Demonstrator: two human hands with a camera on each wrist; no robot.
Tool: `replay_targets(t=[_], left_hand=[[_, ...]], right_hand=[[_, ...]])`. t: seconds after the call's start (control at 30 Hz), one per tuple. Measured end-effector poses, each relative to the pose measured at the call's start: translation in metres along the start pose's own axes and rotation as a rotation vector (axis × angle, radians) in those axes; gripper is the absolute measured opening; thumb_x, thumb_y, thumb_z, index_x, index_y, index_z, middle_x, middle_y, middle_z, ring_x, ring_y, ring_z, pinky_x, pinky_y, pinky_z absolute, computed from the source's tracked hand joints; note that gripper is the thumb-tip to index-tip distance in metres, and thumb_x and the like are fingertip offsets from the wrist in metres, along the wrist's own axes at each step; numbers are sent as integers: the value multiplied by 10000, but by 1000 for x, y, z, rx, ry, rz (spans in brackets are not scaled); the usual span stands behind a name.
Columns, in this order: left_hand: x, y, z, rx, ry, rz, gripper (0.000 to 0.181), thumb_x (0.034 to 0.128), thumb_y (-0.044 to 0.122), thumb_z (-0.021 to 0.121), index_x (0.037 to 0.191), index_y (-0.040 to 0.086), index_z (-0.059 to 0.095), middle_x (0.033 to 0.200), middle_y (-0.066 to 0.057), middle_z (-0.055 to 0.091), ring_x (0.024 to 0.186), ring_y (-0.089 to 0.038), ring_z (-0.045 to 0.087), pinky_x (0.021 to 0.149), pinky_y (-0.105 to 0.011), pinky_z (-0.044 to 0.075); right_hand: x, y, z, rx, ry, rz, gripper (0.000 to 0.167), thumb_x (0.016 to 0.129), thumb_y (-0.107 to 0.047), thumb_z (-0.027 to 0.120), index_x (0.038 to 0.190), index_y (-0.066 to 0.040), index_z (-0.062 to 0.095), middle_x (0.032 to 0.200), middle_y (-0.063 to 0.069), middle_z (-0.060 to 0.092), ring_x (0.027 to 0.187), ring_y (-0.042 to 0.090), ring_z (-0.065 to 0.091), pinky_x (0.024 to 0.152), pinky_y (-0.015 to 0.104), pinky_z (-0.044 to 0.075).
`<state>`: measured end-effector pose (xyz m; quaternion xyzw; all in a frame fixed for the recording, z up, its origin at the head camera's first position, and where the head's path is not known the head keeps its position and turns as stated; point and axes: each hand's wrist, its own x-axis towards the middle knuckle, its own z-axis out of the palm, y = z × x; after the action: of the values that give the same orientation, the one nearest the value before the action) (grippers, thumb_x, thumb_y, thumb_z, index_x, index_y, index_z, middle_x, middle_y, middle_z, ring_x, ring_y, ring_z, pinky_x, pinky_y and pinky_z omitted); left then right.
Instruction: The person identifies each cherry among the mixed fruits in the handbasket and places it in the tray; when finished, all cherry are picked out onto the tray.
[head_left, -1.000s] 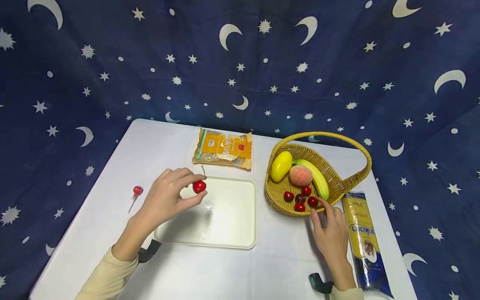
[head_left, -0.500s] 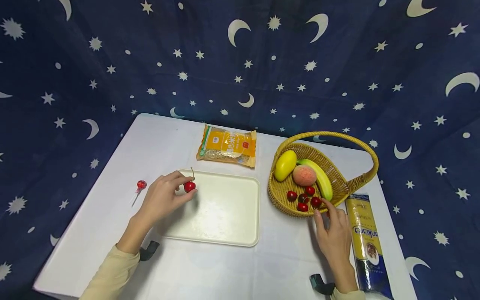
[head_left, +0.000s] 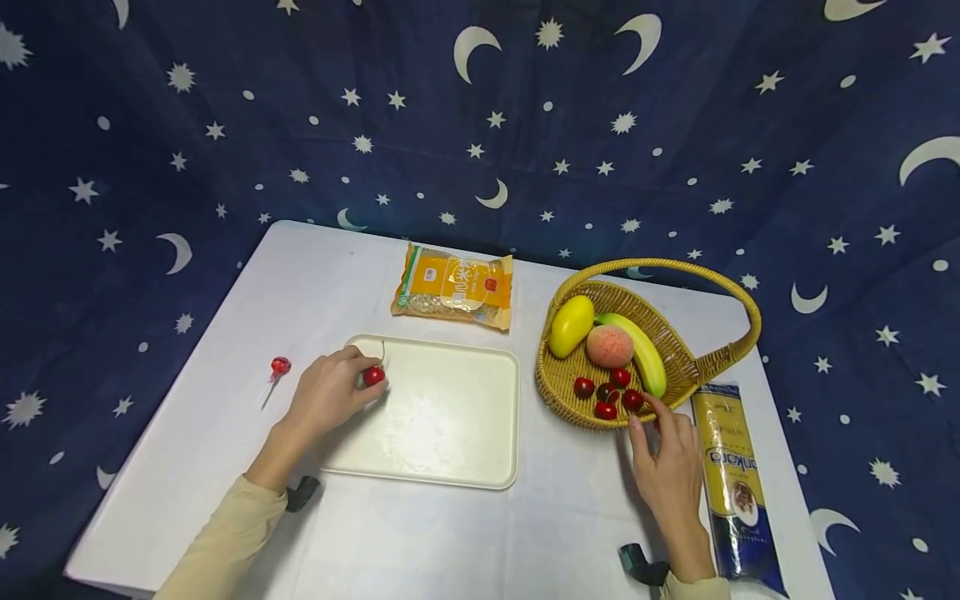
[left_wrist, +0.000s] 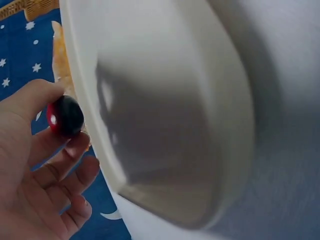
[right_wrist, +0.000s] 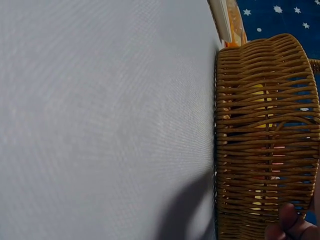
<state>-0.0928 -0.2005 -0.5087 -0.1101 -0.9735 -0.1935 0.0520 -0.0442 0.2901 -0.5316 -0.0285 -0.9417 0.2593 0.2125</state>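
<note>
Head view, looking down: nearest, two cream sleeves [head_left: 225, 537] are reaching in from the bottom edge. The right hand [head_left: 672, 467] is gripping the near rim of a wicker basket [head_left: 558, 402], thumb outside and a finger over the edge, and is staying there as it was a second ago. The left hand [head_left: 327, 390] is pinching a red cherry [head_left: 373, 377] between thumb and fingertips; since then the cherry has been moving leftward and is now being held lower, at the left end of a cream tray [head_left: 450, 408], its stem pointing up. Whether it is touching the tray, I cannot tell. A white-covered table [head_left: 442, 533] is supporting everything. Near its right edge a blue and yellow packet [head_left: 735, 487] is lying lengthwise; left of the tray a red lollipop [head_left: 280, 366] is lying. Inside the basket, five more cherries [head_left: 605, 410] are sitting nearest, with a peach [head_left: 610, 346], a banana [head_left: 643, 358] and a yellow fruit [head_left: 572, 327] lying behind. Beyond the tray, an orange bag [head_left: 453, 288] is lying flat. Farthest off, dark blue cloth [head_left: 517, 108] patterned with pale moons and stars is hanging.
</note>
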Motion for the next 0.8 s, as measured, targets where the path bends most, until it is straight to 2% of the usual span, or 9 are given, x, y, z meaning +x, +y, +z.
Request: replay_targets(t=[0.17,0.27,0.37,0.53,0.7,0.8], left_hand=[[2,-3,10,21,18,-5,348,847,299,857,1094,55,832,902,-68,721,675,-180,577,581,-314,428],[3,-3,15,35,15,-15,380,847,321,863,1114,54,822,882,-74,712,652,-181,556,563,-318,409],[3,-2,17,50,21,-24,418,846,340,871,1138,47,808,883,-87,721,651,-206,580,571,-353,439],[2,-1,19,65,24,-38,484,848,385,880,1160,27,786,900,-105,736,717,-247,639,628,-404,497],[2,1,18,71,17,-65,552,830,438,894,1183,32,768,858,-81,690,711,-211,578,614,-356,449],[2,3,15,68,33,-75,603,815,449,903,1219,30,747,883,-100,686,722,-232,572,624,-378,460]], right_hand=[[1,0,0,-1,1,0,425,996,-222,708,1401,-107,653,1018,201,595,916,348,492,776,428,310],[1,0,0,-3,1,2,422,994,-225,708,1396,-108,657,1016,198,597,912,346,494,774,429,312],[1,0,0,-2,-2,4,421,993,-227,706,1394,-106,657,1016,199,597,913,348,496,778,431,314],[1,-1,0,-3,-4,5,421,990,-228,708,1388,-100,658,1009,199,593,908,354,493,780,428,312],[1,-2,0,-1,-2,3,417,987,-218,712,1383,-100,663,994,198,590,893,345,486,775,420,305],[1,-2,-1,0,0,1,417,986,-213,715,1383,-98,663,992,202,589,886,346,485,771,417,305]])
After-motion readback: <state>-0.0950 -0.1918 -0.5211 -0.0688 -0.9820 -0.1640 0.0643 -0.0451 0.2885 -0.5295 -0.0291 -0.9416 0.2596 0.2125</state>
